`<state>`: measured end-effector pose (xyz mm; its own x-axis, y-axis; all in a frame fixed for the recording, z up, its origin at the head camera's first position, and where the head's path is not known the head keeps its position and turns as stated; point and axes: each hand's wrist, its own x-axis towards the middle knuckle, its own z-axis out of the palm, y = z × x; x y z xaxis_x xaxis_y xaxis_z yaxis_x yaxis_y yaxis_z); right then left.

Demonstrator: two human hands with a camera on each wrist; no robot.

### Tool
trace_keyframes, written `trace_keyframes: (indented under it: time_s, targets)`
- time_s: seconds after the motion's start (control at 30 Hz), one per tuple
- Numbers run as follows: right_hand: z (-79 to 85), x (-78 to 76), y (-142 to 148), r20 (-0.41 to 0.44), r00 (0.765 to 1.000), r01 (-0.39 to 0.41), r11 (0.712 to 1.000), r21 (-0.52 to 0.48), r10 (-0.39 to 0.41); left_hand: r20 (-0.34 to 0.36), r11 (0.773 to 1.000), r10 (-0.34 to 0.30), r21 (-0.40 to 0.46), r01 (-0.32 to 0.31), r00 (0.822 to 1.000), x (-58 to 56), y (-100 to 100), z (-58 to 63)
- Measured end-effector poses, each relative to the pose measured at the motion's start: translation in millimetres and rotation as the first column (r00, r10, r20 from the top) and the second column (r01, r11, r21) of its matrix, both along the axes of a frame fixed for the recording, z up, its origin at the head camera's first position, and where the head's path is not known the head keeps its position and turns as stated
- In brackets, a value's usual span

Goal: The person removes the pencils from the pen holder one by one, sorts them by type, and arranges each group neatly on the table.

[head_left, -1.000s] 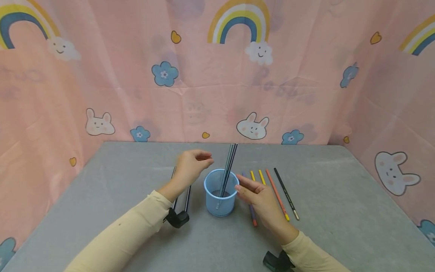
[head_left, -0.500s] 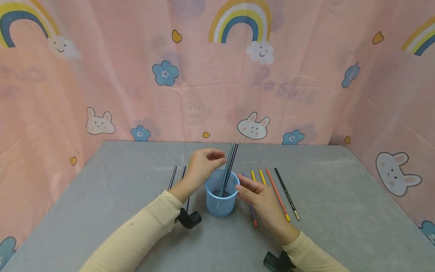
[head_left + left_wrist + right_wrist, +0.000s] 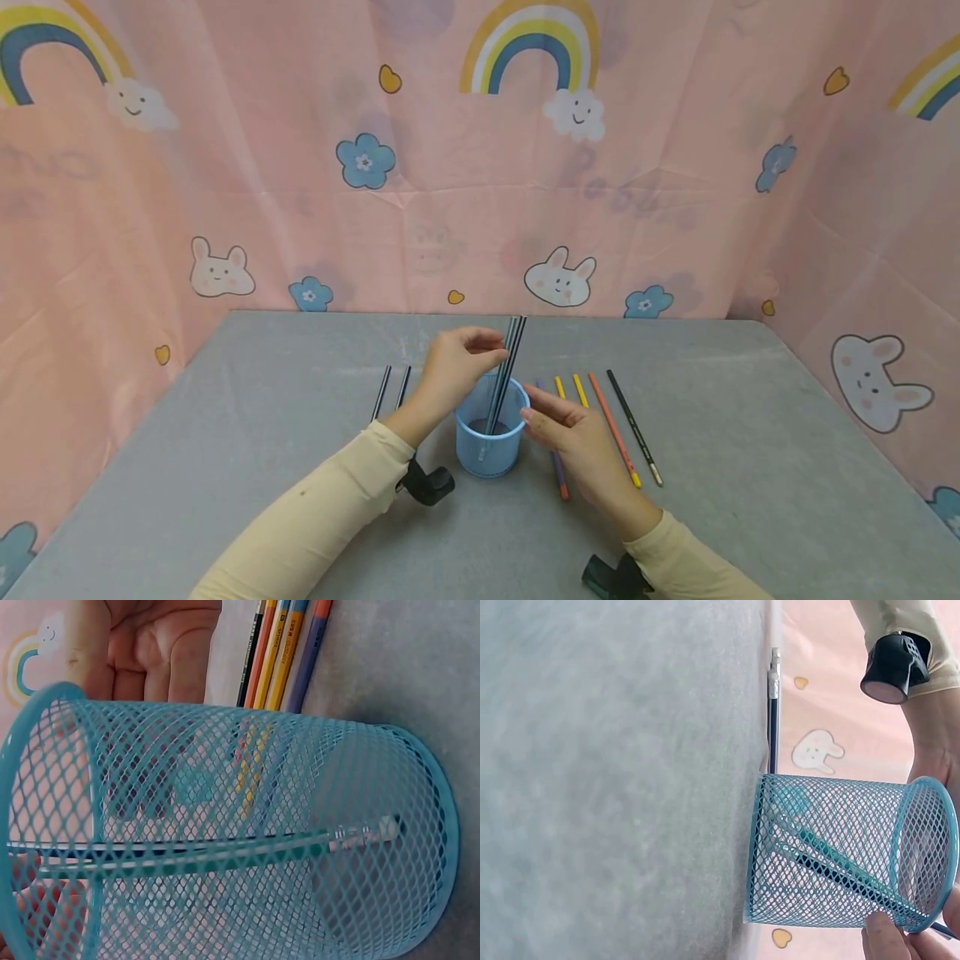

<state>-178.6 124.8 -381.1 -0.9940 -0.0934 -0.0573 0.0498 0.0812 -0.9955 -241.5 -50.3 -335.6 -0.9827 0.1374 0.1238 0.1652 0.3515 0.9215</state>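
Note:
A light blue mesh pencil cup [image 3: 487, 454] stands upright on the table with a green pencil [image 3: 187, 862] and a dark pencil [image 3: 840, 874] leaning inside, eraser ends down. My left hand [image 3: 453, 367] reaches over the cup from the left, and its thumb and fingertips pinch the green pencil near its upper end. Whether the dark one is pinched too is hard to tell. At the cup's right side my right hand [image 3: 581, 446] holds the rim between thumb and fingers. The left wrist view shows the fingertips partly hidden behind the mesh.
Right of the cup lie a purple pencil [image 3: 560, 479], yellow pencils [image 3: 577, 387], an orange pencil [image 3: 615, 429] and a black pencil [image 3: 634, 429]. Dark striped pencils [image 3: 382, 392] lie behind my left forearm. A pink printed curtain [image 3: 450, 208] hangs behind the grey table [image 3: 225, 467].
My left hand has moved right, from beside the cup to the upper part of the pencils inside it. The right hand stays at the rim.

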Motion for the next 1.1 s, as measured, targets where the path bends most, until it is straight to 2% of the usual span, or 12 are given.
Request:
trace_keyframes:
  time_s: [0.33, 0.57, 0.67, 0.9, 1.1]
  targets:
    - [0.0, 0.1, -1.0, 0.004, 1.0, 0.0, 1.0, 0.007, 0.0, -0.033, 0.999, 0.0, -0.049, -0.002, 0.999, 2.4, 1.4, -3.2]
    - [-0.7, 0.4, -1.7, 0.006, 1.0, 0.015, 1.0, 0.013, -0.015, -0.026, 1.0, 0.012, -0.006, -0.012, 1.0, 4.6, -0.3, -0.1]
    - [-0.6, 0.2, -1.6, 0.007, 1.0, 0.023, 1.0, 0.013, -0.023, -0.034, 1.0, 0.023, 0.021, -0.023, 0.999, 6.3, -1.2, 5.5]
    - [-0.4, -0.9, -1.5, 0.009, 1.0, 0.027, 1.0, 0.01, -0.027, -0.12, 0.998, 0.031, 0.063, -0.023, 0.992, 13.5, -5.8, 27.3]
    - [-0.4, -1.0, -0.8, 0.009, 1.0, 0.025, 1.0, 0.008, -0.025, -0.226, 0.989, 0.058, 0.145, -0.026, 0.972, 23.5, -19.0, 49.8]
